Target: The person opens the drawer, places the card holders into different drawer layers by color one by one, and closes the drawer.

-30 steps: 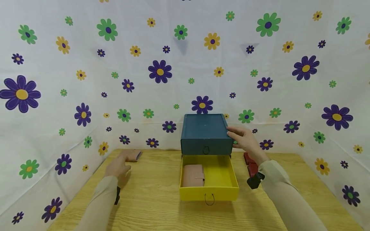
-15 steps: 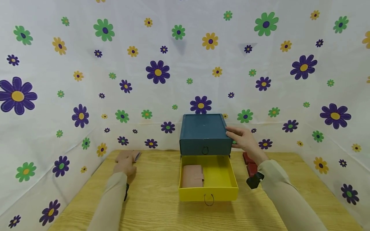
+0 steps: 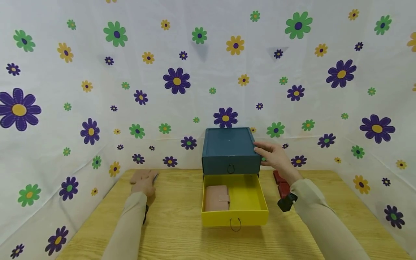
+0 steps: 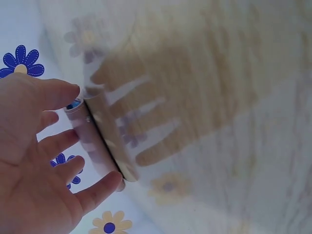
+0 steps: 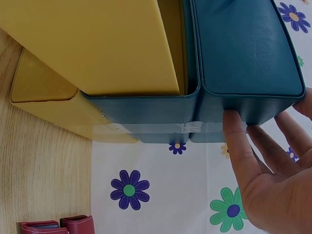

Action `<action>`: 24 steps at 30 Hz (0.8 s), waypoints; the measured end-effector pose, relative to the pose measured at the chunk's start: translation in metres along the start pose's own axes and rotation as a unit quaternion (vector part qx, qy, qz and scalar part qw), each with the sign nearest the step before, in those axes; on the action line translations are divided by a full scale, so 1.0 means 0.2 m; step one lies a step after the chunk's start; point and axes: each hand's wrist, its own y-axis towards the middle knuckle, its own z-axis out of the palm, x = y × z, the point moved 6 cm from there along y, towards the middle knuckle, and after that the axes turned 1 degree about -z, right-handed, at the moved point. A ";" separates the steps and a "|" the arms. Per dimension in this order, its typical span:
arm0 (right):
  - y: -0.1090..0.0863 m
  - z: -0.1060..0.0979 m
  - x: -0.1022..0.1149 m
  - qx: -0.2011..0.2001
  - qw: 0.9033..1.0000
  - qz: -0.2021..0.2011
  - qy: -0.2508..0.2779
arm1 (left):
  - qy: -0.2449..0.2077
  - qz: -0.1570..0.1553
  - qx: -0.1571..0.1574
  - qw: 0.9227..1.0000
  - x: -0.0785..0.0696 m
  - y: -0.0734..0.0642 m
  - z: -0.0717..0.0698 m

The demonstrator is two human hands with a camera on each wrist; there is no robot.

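Note:
My left hand [image 3: 143, 186] reaches over a pink wallet [image 3: 137, 176] lying at the table's back left. In the left wrist view the thumb is at one end of this wallet [image 4: 92, 141], and the loosely spread fingers run along to the other. My right hand [image 3: 275, 158] rests its fingertips against the right side of the blue top drawer [image 3: 230, 141]; the right wrist view shows extended fingers [image 5: 237, 141] there. Below it, the yellow drawer [image 3: 248, 191] is pulled out. A second pink wallet [image 3: 216, 198] with a strap lies in that drawer's left half.
Two red wallets [image 3: 284, 190] lie on the table right of the drawers, partly behind the right wrist. In the right wrist view, another yellow drawer unit [image 5: 44, 75] sits lowest in the stack. A flowered white cloth [image 3: 208, 72] encloses the table's back and sides.
My left hand has moved right and forward onto the pink wallet at the back left, uncovering its left part. The right hand stays against the blue drawer. The head view has shifted slightly.

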 end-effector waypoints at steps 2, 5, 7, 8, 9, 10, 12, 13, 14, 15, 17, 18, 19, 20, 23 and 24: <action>0.00 0.00 0.00 -0.001 1.000 0.002 0.000 | 0.009 0.007 -0.002 1.000 -0.01 -0.01 -0.01; 0.00 0.00 -0.01 -0.004 1.000 0.005 -0.002 | 0.024 0.015 -0.002 1.000 -0.01 -0.02 -0.01; 0.00 0.00 -0.01 -0.006 1.000 0.007 -0.005 | 0.041 0.020 -0.007 0.999 -0.02 -0.04 -0.01; 0.00 0.00 -0.01 -0.007 1.000 0.006 -0.007 | 0.048 0.019 -0.009 0.999 -0.02 -0.05 -0.01; 0.00 -0.01 -0.01 -0.007 1.000 0.005 -0.008 | 0.057 0.020 -0.012 0.998 -0.02 -0.05 -0.01; 0.00 -0.01 0.00 -0.006 1.000 0.004 -0.009 | 0.065 0.016 -0.015 0.998 -0.02 -0.06 -0.02; 0.00 0.00 0.00 -0.005 1.000 0.003 -0.010 | 0.080 0.012 -0.018 0.997 -0.02 -0.07 -0.02; 0.00 0.00 0.00 -0.005 1.000 0.003 -0.010 | 0.085 0.008 -0.018 0.996 -0.02 -0.07 -0.03; 0.00 0.00 0.00 -0.005 1.000 0.004 -0.011 | 0.089 0.006 -0.017 0.996 -0.02 -0.08 -0.03; 0.00 0.00 0.00 -0.005 1.000 0.005 -0.010 | 0.094 0.005 -0.016 0.995 -0.02 -0.08 -0.03; 0.00 0.00 -0.01 -0.004 1.000 0.008 -0.011 | 0.103 0.004 -0.016 0.995 -0.01 -0.08 -0.02; 0.00 0.00 -0.01 -0.003 1.000 0.009 -0.011 | 0.106 0.005 -0.018 0.994 -0.01 -0.07 -0.02; 0.00 0.00 -0.01 -0.001 1.000 0.009 -0.012 | 0.105 0.005 -0.023 0.994 -0.01 -0.07 -0.01; -0.01 0.00 -0.01 0.000 1.000 0.009 -0.012 | 0.102 0.005 -0.028 0.994 0.00 -0.06 -0.01; 0.00 0.00 0.00 0.001 1.000 0.007 -0.014 | 0.076 0.005 -0.046 0.996 0.02 -0.04 -0.01; 0.00 0.00 0.00 0.001 1.000 0.007 -0.014 | 0.064 0.003 -0.051 0.997 0.03 -0.03 -0.01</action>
